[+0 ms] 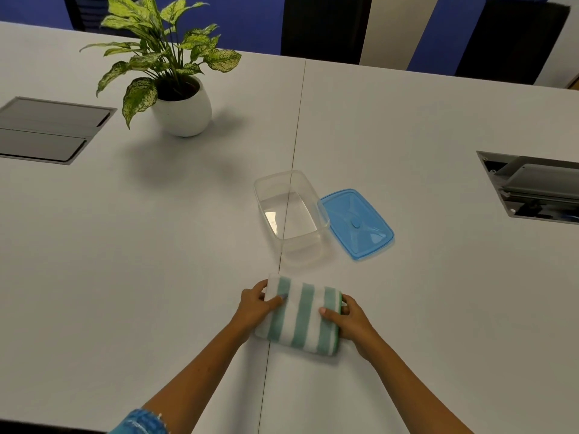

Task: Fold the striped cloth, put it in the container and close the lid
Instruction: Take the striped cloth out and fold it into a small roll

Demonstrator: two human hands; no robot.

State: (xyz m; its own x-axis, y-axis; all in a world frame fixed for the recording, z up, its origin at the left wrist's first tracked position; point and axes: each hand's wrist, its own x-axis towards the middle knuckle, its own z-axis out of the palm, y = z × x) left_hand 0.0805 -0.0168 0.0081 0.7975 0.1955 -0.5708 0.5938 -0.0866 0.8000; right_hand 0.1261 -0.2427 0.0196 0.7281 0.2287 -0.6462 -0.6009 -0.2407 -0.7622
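The striped cloth, white with teal bands, lies folded into a thick rectangle on the white table near me. My left hand grips its left end, thumb on top. My right hand grips its right end the same way. Beyond the cloth stands the clear plastic container, open and with nothing inside. Its blue lid lies flat on the table, touching the container's right side.
A potted plant in a white pot stands at the back left. Grey cable hatches are set into the table at far left and far right. Dark chairs stand behind the far edge.
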